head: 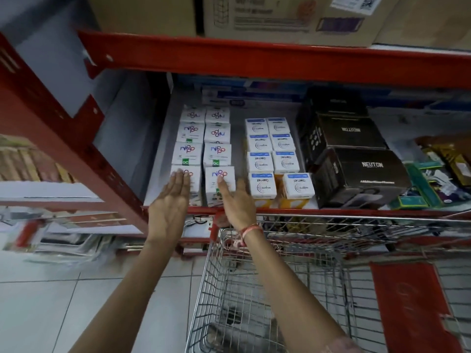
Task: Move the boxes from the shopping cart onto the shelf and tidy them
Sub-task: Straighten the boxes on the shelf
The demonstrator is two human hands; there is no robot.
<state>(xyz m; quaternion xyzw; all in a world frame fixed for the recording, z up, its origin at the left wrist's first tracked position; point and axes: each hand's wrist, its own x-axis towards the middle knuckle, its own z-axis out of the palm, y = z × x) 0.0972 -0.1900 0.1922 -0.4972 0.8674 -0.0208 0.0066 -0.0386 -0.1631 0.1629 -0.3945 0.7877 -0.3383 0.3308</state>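
Two rows of small white boxes with a red-and-blue logo stand on the grey shelf, running front to back. My left hand lies flat, fingers together, against the front box of the left row. My right hand is flat too, its fingertips touching the front box of the right row. Neither hand holds anything. To the right stand two more rows of white boxes with blue tops. The wire shopping cart sits below my arms; I see no boxes in it.
Large black cartons fill the shelf right of the white boxes, with mixed coloured packets beyond them. A red shelf beam runs overhead with cardboard cartons on top. A red upright stands at left. Tiled floor lies below.
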